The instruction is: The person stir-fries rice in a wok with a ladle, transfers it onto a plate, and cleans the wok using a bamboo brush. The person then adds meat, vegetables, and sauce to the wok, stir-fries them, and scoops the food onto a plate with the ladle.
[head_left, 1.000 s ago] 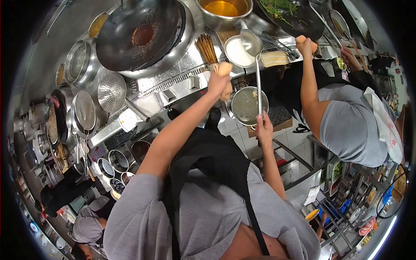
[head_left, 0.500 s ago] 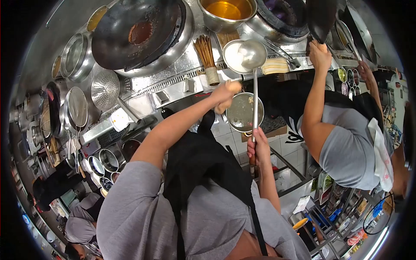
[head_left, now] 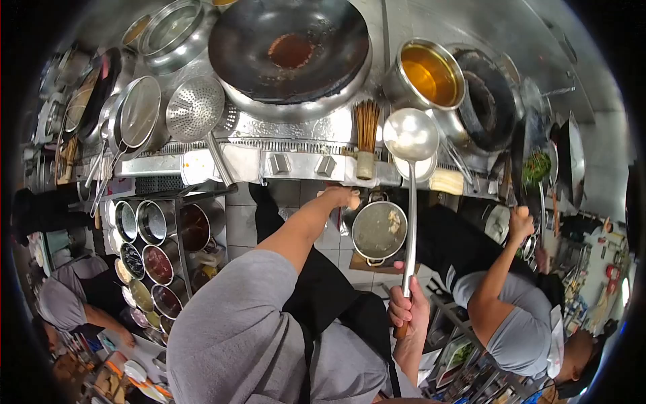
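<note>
My right hand (head_left: 410,308) is closed around the lower handle of a long steel ladle (head_left: 412,135), near its wooden end. The ladle's bowl points away from me and overlaps a white-rimmed container (head_left: 425,170) at the stove edge. My left arm stretches forward, and my left hand (head_left: 346,197) is just below the stove's front edge, left of a pot of cloudy liquid (head_left: 370,232) with pale scraps. Its fingers are mostly hidden, so I cannot see what they touch. Ahead sits a large black wok (head_left: 249,67) with reddish-brown liquid at its bottom.
A bamboo brush (head_left: 366,135) stands near a pot of amber oil (head_left: 459,84). A perforated strainer (head_left: 195,108) and a mesh strainer (head_left: 139,111) lie at left, above several sauce containers (head_left: 159,266). At right, a co-worker (head_left: 518,330) handles a wok with greens (head_left: 536,168).
The view has swung, bringing the wok nearer the middle. My left hand has moved down toward the stove's front edge. My right hand still holds the ladle. Greens now show at the co-worker's wok.
</note>
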`<state>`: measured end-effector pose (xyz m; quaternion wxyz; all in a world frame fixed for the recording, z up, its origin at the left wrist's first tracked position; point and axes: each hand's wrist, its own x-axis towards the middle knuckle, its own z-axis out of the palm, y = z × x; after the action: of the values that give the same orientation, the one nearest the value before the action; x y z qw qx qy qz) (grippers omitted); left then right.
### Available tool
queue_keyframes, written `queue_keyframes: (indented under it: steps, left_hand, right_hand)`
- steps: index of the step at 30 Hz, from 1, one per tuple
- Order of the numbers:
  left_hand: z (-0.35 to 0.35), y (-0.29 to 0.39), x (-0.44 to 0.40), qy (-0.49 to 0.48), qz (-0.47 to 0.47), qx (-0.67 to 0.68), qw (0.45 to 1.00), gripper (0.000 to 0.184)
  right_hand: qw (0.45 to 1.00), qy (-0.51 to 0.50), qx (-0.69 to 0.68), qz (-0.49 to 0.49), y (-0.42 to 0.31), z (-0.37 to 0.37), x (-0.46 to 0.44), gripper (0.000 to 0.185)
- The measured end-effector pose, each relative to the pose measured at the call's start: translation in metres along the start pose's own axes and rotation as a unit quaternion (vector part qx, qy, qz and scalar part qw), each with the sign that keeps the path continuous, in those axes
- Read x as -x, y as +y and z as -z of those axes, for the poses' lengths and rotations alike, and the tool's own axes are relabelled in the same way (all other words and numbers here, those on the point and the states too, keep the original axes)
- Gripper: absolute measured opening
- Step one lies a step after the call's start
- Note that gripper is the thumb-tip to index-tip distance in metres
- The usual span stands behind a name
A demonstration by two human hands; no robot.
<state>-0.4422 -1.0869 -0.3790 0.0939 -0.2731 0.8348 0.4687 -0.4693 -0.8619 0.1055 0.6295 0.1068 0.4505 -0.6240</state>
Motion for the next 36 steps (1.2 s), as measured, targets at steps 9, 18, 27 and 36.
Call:
queue_keyframes:
  steps: [9,18,27,36]
  left_hand:
    - [0.057,0.026,0.119,0.079,0.069,0.018,0.994,0.051]
    - [0.118,-0.044,0.362,0.348,0.307,0.14,0.874,0.059]
    - [0.097,-0.108,0.474,0.389,0.402,0.215,0.801,0.059]
    - [0.144,-0.123,0.425,0.237,0.348,0.161,0.893,0.059]
  right_hand:
    - [0.978,-0.161,0.1,-0.084,-0.046,-0.099,-0.099,0.044]
    - [0.847,-0.087,0.515,0.097,-0.046,-0.174,-0.304,0.035]
    - [0.755,-0.05,0.636,0.151,-0.029,-0.156,-0.324,0.033]
    - [0.674,-0.034,0.704,0.224,-0.017,-0.15,-0.325,0.033]
